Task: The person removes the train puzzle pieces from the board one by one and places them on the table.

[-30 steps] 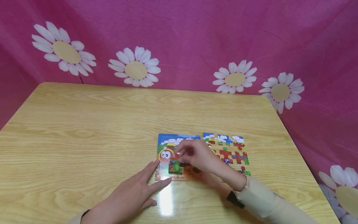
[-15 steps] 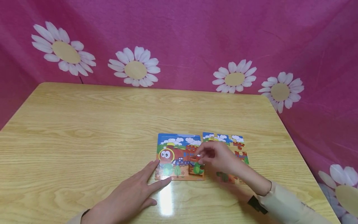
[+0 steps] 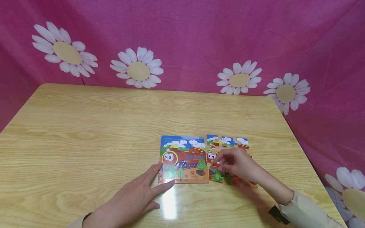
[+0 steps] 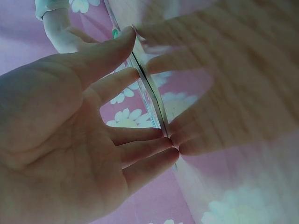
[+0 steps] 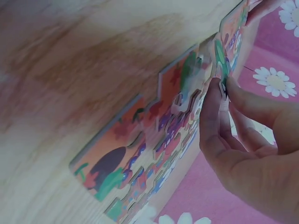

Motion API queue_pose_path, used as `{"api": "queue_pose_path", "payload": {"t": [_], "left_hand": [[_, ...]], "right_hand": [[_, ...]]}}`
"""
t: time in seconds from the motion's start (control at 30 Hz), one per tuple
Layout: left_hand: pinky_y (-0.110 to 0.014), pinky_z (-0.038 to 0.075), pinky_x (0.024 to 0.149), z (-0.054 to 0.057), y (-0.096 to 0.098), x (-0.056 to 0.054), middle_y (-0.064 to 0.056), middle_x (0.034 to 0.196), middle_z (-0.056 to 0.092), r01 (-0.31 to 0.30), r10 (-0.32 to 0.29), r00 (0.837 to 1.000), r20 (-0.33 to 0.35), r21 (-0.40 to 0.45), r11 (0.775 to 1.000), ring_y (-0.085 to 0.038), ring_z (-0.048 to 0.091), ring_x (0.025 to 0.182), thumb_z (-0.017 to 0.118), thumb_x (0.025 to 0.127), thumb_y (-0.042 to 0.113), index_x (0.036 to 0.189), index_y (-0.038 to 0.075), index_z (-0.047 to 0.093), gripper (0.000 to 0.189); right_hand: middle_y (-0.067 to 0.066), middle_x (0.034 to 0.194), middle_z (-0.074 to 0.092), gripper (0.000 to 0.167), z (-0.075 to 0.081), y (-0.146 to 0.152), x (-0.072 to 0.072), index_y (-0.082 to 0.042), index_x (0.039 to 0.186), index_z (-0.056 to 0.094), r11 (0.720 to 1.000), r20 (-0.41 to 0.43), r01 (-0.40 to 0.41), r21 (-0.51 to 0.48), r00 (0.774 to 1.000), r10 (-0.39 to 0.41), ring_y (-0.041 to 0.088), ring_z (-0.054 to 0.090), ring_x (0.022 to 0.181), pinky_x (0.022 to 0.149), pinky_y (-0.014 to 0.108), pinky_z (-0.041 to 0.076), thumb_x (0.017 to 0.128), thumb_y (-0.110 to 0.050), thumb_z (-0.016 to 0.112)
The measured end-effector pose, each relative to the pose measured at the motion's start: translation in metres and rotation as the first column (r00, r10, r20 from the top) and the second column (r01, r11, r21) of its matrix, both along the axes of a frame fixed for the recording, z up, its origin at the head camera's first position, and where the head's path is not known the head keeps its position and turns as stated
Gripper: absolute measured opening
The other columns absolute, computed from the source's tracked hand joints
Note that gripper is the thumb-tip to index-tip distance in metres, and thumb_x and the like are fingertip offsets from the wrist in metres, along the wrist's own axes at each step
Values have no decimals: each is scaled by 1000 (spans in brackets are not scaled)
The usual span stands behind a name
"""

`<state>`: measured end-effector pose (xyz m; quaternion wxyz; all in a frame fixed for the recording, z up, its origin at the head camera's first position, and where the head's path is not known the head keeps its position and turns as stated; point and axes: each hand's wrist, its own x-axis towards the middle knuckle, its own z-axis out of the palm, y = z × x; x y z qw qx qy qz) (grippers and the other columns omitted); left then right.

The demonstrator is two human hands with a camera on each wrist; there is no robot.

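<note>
A train picture puzzle board (image 3: 186, 158) lies flat on the wooden table. My left hand (image 3: 135, 196) rests with its fingers spread, fingertips at the board's left and lower edges. Straight fingers reach the board's thin edge in the left wrist view. Just right of the board, my right hand (image 3: 236, 161) pinches a jigsaw piece (image 3: 218, 176) with a green bush on it, between thumb and fingers. Loose jigsaw pieces (image 3: 227, 141) lie in spaced rows beneath and around that hand, which hides some of them. The right wrist view shows the pinched piece edge-on.
The wooden table (image 3: 99, 136) extends well beyond the board to the left and back. Behind it hangs a pink cloth (image 3: 188, 41) printed with white daisies. A bright glare lies on the table just below the board.
My right hand has moved right, from over the board to over the loose pieces, carrying the bush jigsaw piece. The board's picture is uncovered. My left hand stays put.
</note>
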<state>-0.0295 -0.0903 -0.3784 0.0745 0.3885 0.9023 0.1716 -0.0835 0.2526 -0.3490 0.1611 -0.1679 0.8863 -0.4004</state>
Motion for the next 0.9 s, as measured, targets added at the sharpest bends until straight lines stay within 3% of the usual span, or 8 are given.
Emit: {"api": "queue_pose_path", "payload": {"t": [0.33, 0.63, 0.9], "left_hand": [[-47, 47, 98, 1, -2, 0, -22, 155, 27, -3, 3, 1000, 2, 6, 1000, -37, 36, 138, 72, 88, 34, 145, 31, 50, 60], [-48, 45, 100, 2, -4, -1, -24, 155, 26, -12, 14, 999, 44, -27, 1000, -38, 33, 139, 69, 91, 35, 146, 32, 48, 59], [-47, 47, 97, 3, -5, 0, -23, 154, 28, -16, 16, 1000, 15, -3, 1000, -37, 37, 137, 69, 90, 39, 144, 31, 51, 58]], "right_hand": [[-4, 77, 67, 19, -4, -7, 3, -8, 90, 73, 990, -110, 20, 141, 994, -4, 7, 60, 69, 62, 23, 52, 79, 8, 74], [-4, 81, 63, 19, -10, -12, 6, -7, 88, 72, 991, -143, 12, 135, 990, 8, 6, 58, 68, 59, 23, 51, 76, 7, 78], [-5, 80, 62, 19, -11, -15, 7, -8, 87, 72, 987, -158, 18, 157, 987, 7, 6, 56, 68, 58, 22, 49, 76, 6, 78]]}}
